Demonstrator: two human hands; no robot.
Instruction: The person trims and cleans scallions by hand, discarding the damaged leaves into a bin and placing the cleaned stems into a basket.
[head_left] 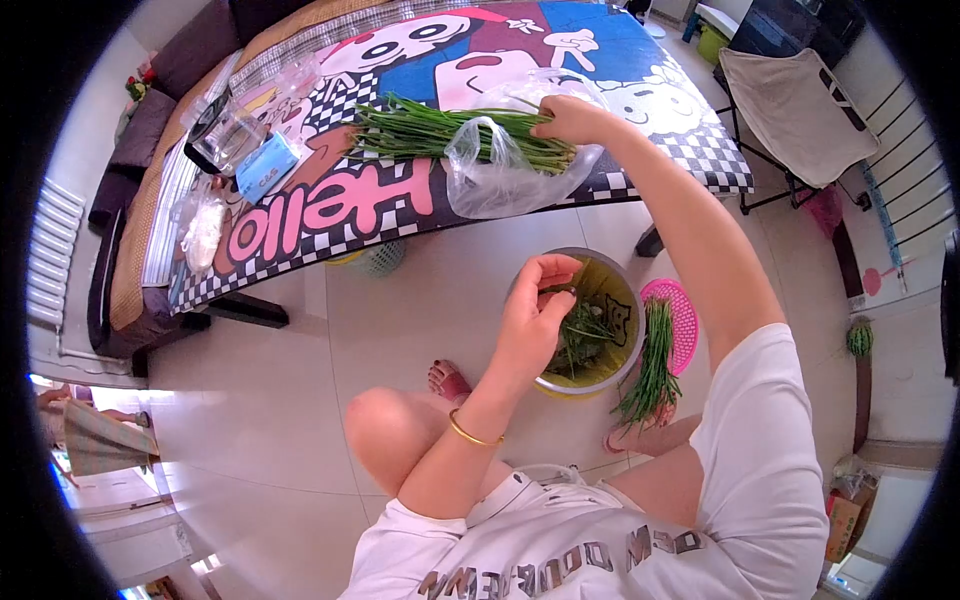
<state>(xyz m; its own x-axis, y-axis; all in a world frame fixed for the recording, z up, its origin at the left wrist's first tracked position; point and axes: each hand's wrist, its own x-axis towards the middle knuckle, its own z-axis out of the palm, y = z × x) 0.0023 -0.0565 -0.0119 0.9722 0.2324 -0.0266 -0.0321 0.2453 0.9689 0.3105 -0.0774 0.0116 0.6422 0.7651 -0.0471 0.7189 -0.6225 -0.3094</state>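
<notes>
A large bunch of green chives lies on the table, partly inside a clear plastic bag. My right hand reaches to the right end of this bunch, its fingers closed on the stems. Below the table edge, my left hand hovers over a trash bin with a yellow liner and green scraps inside. Its fingers are curled toward the thumb; whatever they may hold is too small to name. Beside the bin, another bunch of chives rests across a pink plastic basket.
The table has a cartoon-print cover. On its left side are a blue tissue pack, a clear pitcher and a white plastic bag. A green basket sits underneath; a folding chair stands at right.
</notes>
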